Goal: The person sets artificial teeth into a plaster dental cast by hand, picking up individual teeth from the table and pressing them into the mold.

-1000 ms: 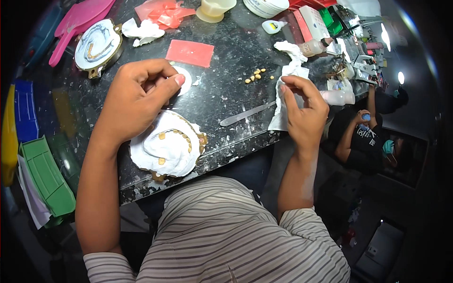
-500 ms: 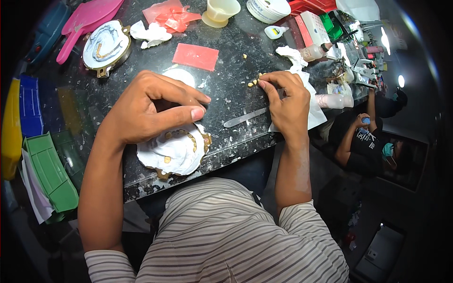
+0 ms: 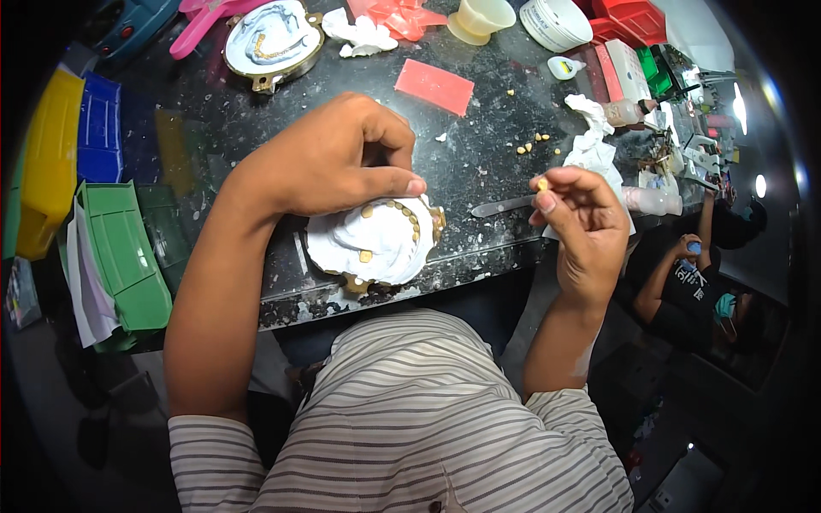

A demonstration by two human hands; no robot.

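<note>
Between the thumb and fingertips of my right hand [image 3: 586, 214] is a small yellowish artificial tooth [image 3: 542, 184], raised above the table. My left hand [image 3: 342, 158] is loosely curved at the far edge of a denture flask half [image 3: 355, 285], its thumb apart from the bent fingers and nothing visible in it. White plaster [image 3: 385, 244] fills that flask, with a curved row of yellowish teeth [image 3: 410, 218] set in it. Several loose teeth [image 3: 528, 148] lie on the dark table beyond my right hand. Next to that hand lies a metal spatula [image 3: 500, 207].
A second plaster-filled flask [image 3: 272, 43] stands far left, near a pink dustpan [image 3: 201, 26]. Further back are a red wax sheet [image 3: 434, 86], a translucent cup [image 3: 479, 19], a white tub [image 3: 556, 24] and crumpled tissue [image 3: 590, 150]. Coloured bins [image 3: 128, 256] stand left; a person [image 3: 684, 274] sits right.
My right hand has lifted a tooth from the loose group and turned fingertips up. My left hand now sits at the flask's far edge. The view has shifted, moving the table in the picture.
</note>
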